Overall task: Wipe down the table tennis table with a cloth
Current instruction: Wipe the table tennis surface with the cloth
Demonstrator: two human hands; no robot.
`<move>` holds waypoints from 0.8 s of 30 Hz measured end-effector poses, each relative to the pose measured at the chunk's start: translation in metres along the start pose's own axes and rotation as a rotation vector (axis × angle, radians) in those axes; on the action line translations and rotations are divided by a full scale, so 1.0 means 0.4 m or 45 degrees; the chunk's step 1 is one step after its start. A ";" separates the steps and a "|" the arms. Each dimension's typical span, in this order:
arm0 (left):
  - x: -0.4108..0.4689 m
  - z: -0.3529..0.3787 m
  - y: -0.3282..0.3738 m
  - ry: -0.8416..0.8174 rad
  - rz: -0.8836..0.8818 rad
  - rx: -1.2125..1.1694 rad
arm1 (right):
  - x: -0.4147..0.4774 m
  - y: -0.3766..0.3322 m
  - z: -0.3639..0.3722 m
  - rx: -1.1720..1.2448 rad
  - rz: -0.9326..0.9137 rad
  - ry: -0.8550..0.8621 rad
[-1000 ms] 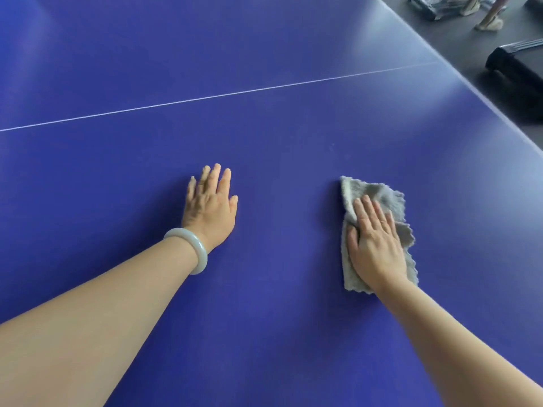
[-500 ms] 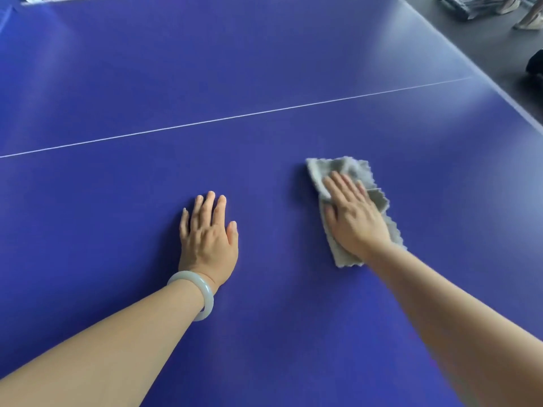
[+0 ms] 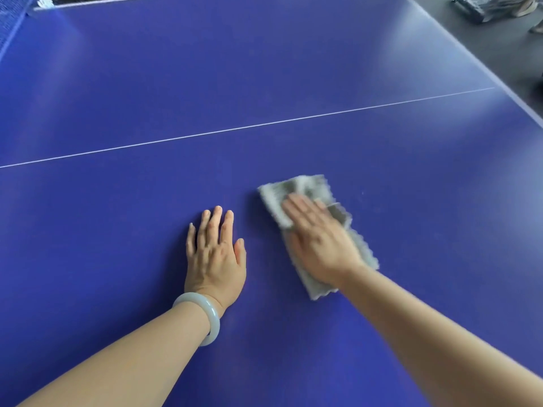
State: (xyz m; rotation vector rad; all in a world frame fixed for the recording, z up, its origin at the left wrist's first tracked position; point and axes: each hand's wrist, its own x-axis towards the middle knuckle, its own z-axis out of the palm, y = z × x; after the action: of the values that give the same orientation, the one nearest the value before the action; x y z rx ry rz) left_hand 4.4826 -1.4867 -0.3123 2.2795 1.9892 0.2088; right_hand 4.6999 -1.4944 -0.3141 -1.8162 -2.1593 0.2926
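Note:
A blue table tennis table (image 3: pixel 264 69) fills the view, with a thin white centre line running across it. A folded grey cloth (image 3: pixel 296 189) lies flat on the table right of centre. My right hand (image 3: pixel 317 242) presses down on the cloth with straight fingers; it is motion-blurred. My left hand (image 3: pixel 214 254) rests flat on the bare table just left of the cloth, fingers straight, a pale bangle on its wrist.
The table's right edge (image 3: pixel 482 74) runs diagonally at the upper right, with dark floor beyond it. Someone's feet and a grey object (image 3: pixel 476 7) stand on that floor at the top right. The net (image 3: pixel 11 22) shows at the top left corner.
My right hand has slid the cloth leftward across the table, closer to my left hand. The view has tilted up, so both hands sit lower in frame.

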 end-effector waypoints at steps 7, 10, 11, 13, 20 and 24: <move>0.002 0.002 -0.002 0.002 0.027 0.001 | -0.039 0.149 -0.088 -0.104 1.127 0.164; 0.001 0.001 -0.004 -0.030 0.040 0.019 | -0.059 -0.034 -0.021 -0.128 0.849 0.155; 0.001 0.001 -0.005 -0.052 0.044 0.013 | -0.053 -0.101 0.002 -0.126 0.656 0.104; 0.004 0.003 -0.006 -0.088 0.044 0.009 | -0.014 -0.199 0.044 -0.086 0.268 -0.025; 0.001 -0.011 -0.002 -0.043 0.031 0.001 | 0.245 -0.146 0.057 -0.115 -0.217 -0.208; 0.002 -0.014 0.003 -0.055 0.005 0.009 | 0.287 -0.013 0.019 -0.090 -0.014 -0.075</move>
State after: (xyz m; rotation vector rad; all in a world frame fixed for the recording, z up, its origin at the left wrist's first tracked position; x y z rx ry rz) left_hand 4.4827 -1.4862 -0.3064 2.2723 1.9683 0.1519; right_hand 4.6750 -1.3820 -0.3080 -1.8550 -2.2457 0.2742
